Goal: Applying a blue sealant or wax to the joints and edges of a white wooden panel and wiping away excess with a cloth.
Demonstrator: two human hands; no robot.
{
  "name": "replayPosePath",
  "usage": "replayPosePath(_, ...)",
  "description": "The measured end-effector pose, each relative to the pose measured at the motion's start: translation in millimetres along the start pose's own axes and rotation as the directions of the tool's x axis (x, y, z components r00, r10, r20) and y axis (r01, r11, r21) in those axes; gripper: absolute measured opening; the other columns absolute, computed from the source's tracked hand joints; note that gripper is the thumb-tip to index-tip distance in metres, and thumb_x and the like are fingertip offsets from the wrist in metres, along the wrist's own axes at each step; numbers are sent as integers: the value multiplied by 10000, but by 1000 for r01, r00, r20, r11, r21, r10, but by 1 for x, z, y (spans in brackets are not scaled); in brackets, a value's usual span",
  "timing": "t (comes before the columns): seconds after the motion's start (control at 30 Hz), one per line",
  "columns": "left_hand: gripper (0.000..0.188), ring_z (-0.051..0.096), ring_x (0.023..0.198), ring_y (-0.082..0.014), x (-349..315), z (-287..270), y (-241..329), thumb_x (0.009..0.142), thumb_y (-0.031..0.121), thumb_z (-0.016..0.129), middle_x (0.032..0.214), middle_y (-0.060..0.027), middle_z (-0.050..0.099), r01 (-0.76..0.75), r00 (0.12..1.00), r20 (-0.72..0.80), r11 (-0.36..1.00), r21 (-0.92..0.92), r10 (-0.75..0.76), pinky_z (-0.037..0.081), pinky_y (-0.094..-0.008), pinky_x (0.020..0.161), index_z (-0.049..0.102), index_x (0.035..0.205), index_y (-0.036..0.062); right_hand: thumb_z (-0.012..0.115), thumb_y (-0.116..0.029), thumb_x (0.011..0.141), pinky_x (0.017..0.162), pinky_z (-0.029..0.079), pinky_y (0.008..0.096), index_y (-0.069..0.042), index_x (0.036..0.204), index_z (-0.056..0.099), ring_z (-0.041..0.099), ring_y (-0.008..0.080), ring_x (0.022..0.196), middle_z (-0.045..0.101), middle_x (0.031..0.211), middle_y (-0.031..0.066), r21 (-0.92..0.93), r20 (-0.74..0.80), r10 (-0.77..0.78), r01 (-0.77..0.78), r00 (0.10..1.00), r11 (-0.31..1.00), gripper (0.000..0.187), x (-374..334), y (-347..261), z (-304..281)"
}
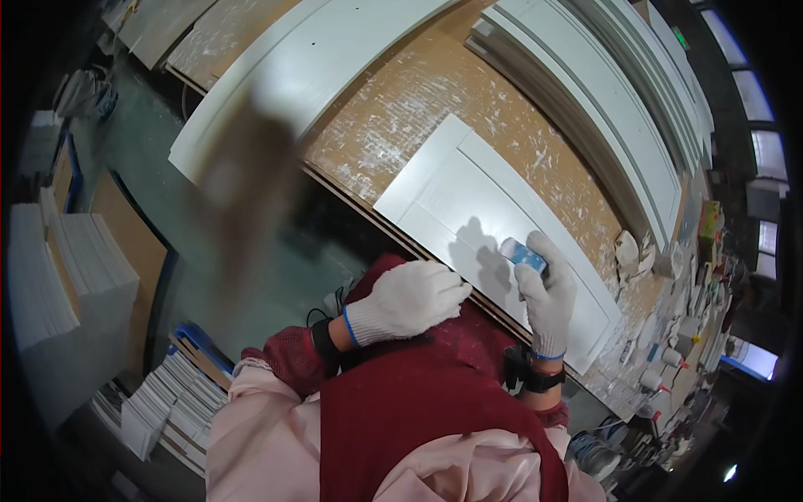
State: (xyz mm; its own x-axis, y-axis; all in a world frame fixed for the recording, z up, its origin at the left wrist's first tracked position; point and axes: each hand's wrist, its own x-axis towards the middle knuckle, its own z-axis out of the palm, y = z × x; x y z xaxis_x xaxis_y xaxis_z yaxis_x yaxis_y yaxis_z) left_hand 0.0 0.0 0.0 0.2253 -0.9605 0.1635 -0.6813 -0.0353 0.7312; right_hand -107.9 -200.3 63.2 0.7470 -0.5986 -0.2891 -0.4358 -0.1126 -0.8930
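My right hand (552, 293), in a white knit glove, grips a small blue block (529, 257) with whitish dust on it, thumb on one side and fingers on the other. It is held over a white framed door panel (443, 180), which lies on the bench near its front edge. Whether the block touches the panel I cannot tell; a shadow of the hand falls on the surface. My left hand (410, 301), also gloved, hovers by the bench edge in front of my apron, its fingers extended close together and holding nothing.
The brown workbench (519, 109) is streaked with white. Stacked white panels (585, 100) stand at the far right; a large white panel (318, 50) overhangs the left edge. Bottles (673, 358) clutter the right side. More stacked panels (171, 402) sit low left. A brown blur (251, 159) hides part of the left.
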Motion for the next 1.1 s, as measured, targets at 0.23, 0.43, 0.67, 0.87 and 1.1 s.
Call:
replayPosePath(0.23, 345, 592, 967, -238, 32, 22, -3, 807, 282, 658, 1010, -72, 627, -295, 940, -112, 935, 198, 321, 459, -357, 918, 663, 1075, 64, 734, -182, 836, 889, 509, 315, 51, 1249, 614, 641, 181, 984, 685, 1127, 144, -321, -33, -237, 214, 971, 923, 490, 49, -18, 11)
replayPosePath(0.43, 284, 566, 858, -216, 62, 46, -9, 807, 239, 608, 943, -39, 602, -271, 935, -150, 920, 284, 322, 464, -333, 824, 663, 1049, 101, 731, -241, 833, 879, 517, 313, 15, 1238, 637, 661, 188, 954, 706, 1071, 147, -514, -88, -203, 130, 975, 848, 489, 94, -27, 2)
replayPosePath(0.67, 354, 565, 963, -230, 67, 51, -15, 801, 272, 618, 1043, -51, 601, -182, 954, -178, 939, 291, 240, 462, -362, 894, 650, 1113, 109, 729, -261, 840, 937, 497, 323, 5, 1257, 636, 647, 200, 1038, 689, 1150, 147, -437, -71, -251, 196, 965, 878, 504, 113, -15, 8)
replayPosePath(0.87, 731, 410, 1356, -300, 43, 7, -19, 775, 475, 678, 1420, -127, 488, 39, 999, 7, 902, 431, -47, 237, -504, 1178, 515, 1372, 87, 701, -204, 890, 672, 439, 247, 22, 1291, 593, 549, 105, 768, 631, 996, 80, -341, -31, -180, 159, 983, 926, 472, 113, 2, -1)
replayPosePath(1.1, 757, 400, 1369, -328, 10, -41, -39, 706, 390, 799, 1380, -188, 497, 394, 917, -86, 855, 338, -389, 229, -514, 1195, 536, 1308, 12, 719, -232, 879, 877, 480, 308, 30, 1279, 607, 602, 182, 1010, 648, 1164, 131, -275, -57, -112, 92, 992, 957, 491, 96, 14, -10)
